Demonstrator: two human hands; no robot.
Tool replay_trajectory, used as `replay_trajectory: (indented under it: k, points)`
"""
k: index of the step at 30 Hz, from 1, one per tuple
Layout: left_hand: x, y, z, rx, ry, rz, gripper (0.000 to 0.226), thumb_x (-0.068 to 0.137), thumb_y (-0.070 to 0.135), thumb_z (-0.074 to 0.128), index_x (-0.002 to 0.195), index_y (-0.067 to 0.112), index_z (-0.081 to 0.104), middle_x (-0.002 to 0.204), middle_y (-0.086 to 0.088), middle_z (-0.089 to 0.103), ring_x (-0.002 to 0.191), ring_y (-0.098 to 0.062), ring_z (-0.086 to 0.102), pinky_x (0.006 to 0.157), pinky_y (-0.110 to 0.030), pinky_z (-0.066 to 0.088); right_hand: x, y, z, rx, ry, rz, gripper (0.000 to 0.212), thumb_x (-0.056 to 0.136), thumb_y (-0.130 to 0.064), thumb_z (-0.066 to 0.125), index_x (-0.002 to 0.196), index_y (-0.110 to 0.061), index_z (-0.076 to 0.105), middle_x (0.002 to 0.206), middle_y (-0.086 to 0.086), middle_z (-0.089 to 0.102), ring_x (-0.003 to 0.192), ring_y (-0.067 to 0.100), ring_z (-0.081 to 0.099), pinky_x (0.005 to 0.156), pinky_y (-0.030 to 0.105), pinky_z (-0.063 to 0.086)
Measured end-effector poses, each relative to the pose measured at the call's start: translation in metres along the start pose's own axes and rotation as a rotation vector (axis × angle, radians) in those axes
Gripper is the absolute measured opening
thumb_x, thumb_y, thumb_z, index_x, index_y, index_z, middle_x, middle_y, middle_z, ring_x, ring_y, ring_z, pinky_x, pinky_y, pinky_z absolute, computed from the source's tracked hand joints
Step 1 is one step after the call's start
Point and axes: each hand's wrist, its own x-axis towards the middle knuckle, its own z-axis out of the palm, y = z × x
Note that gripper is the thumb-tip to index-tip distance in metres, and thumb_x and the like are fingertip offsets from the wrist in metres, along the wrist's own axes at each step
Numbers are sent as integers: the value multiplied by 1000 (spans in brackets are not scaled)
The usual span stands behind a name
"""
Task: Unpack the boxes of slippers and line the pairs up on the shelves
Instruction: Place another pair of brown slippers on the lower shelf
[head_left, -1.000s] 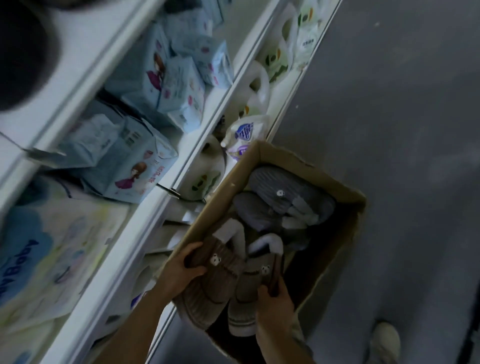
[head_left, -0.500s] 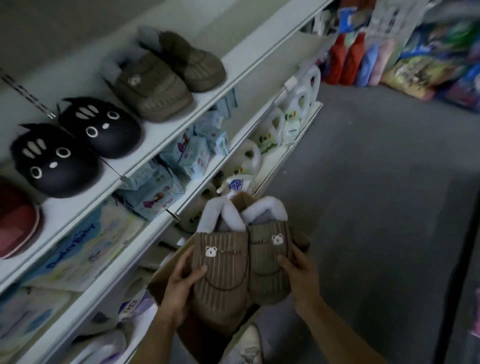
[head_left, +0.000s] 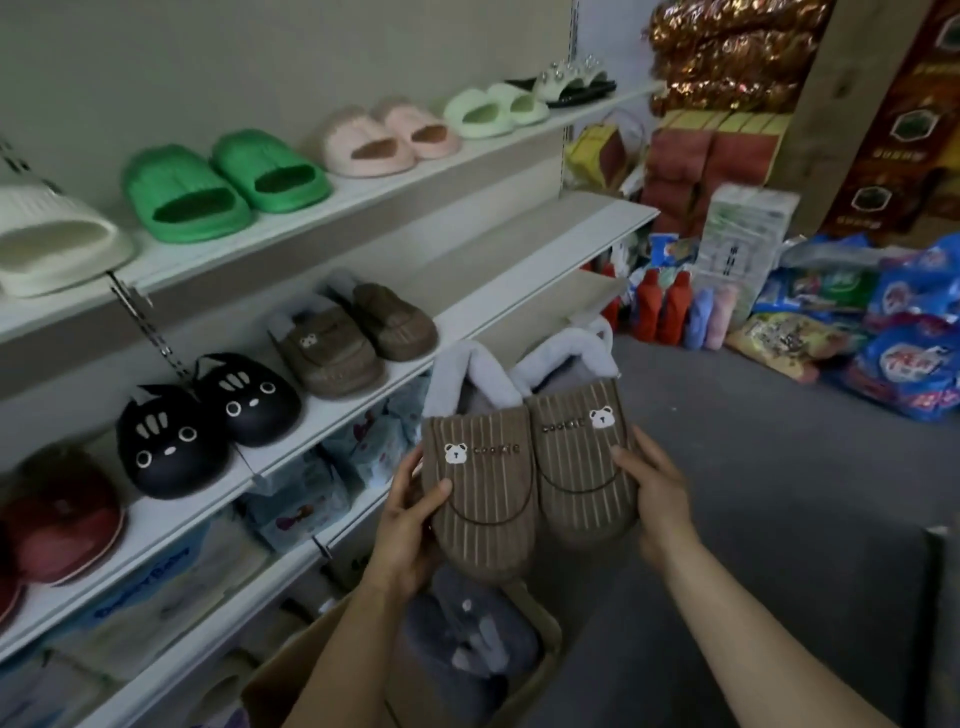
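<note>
Head view: left hand (head_left: 410, 525) and right hand (head_left: 657, 488) each grip one brown bear slipper (head_left: 480, 483), held side by side above the open box (head_left: 322, 675). Set carelessly on the middle shelf (head_left: 519, 291), they could nudge the matching brown pair (head_left: 353, 338) off its front edge.

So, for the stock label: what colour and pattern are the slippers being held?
Brown slippers with thin pale stripes and a white bear patch, seen in the head view.

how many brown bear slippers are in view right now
4: two held together, left hand on one, right hand on the other; two on the middle shelf. The box may hide more.
</note>
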Motion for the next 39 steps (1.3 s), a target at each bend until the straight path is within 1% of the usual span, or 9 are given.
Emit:
replay_trajectory:
  k: [2, 4, 10, 13, 17, 22, 26, 29, 39]
  points:
    - [11, 15, 20, -2, 2, 33, 55, 91, 1, 63, 136, 32, 56, 124, -7, 70, 110, -29, 69, 84, -44, 58, 17, -17, 5, 54, -6, -15, 47, 89, 3, 58, 133, -14, 57, 103, -5, 72, 91, 10, 69, 76, 24, 56]
    - [26, 29, 36, 1, -1, 52, 55, 91, 3, 64, 136, 33, 55, 124, -5, 71, 110, -27, 69, 88, -46, 56, 35, -33, 11, 79, -26, -39, 47, 88, 3, 58, 131, -16, 58, 102, -7, 73, 90, 8, 70, 74, 21, 57]
    - [69, 56, 75, -17, -27, 85, 57, 89, 5, 67, 136, 35, 56, 129, -7, 67, 118, -31, 64, 98, -53, 51, 97, -70, 17, 120, -72, -45, 47, 87, 1, 62, 132, -11, 60, 120, 9, 69, 113, 27, 64, 98, 43, 50]
    - [89, 62, 97, -12, -25, 114, 57, 89, 6, 65, 137, 35, 55, 127, -4, 69, 114, -27, 67, 90, -47, 55, 131, -84, 15, 118, -110, -51, 48, 88, -2, 63, 134, -13, 58, 121, 7, 69, 111, 23, 65, 93, 37, 54]
    - [121, 58, 126, -12, 36, 160, 59, 86, 6, 67, 137, 34, 55, 129, -6, 68, 117, -29, 65, 101, -53, 49, 179, -103, 9, 105, -188, -62, 45, 90, -4, 63, 134, -16, 58, 113, -1, 72, 101, 14, 69, 76, 24, 58]
    - [155, 49, 165, -28, 123, 216, 60, 88, 7, 66, 138, 38, 54, 123, -1, 71, 117, -29, 64, 105, -60, 45, 240, -119, 7, 63, -306, -67, 41, 92, -6, 61, 131, -19, 61, 122, 4, 69, 115, 22, 64, 96, 41, 52]
    - [175, 44, 185, -43, 197, 277, 62, 88, 9, 66, 139, 40, 53, 127, -1, 69, 120, -29, 63, 103, -59, 46, 284, -132, 19, 41, -415, -66, 39, 93, -3, 59, 129, -17, 61, 114, -1, 72, 107, 18, 67, 84, 32, 57]
    - [187, 42, 187, -64, 249, 306, 64, 88, 9, 66, 141, 41, 50, 129, -1, 68, 121, -29, 63, 101, -56, 49, 309, -130, 31, 52, -459, -29, 41, 92, -2, 59, 131, -15, 59, 107, -6, 74, 100, 13, 69, 74, 24, 57]
    - [255, 51, 189, -138, 342, 391, 62, 93, 2, 60, 146, 34, 48, 134, -2, 65, 121, -25, 63, 84, -36, 60, 387, -121, 81, 30, -569, 60, 39, 93, -4, 58, 131, -16, 61, 119, 2, 70, 106, 21, 68, 78, 32, 59]
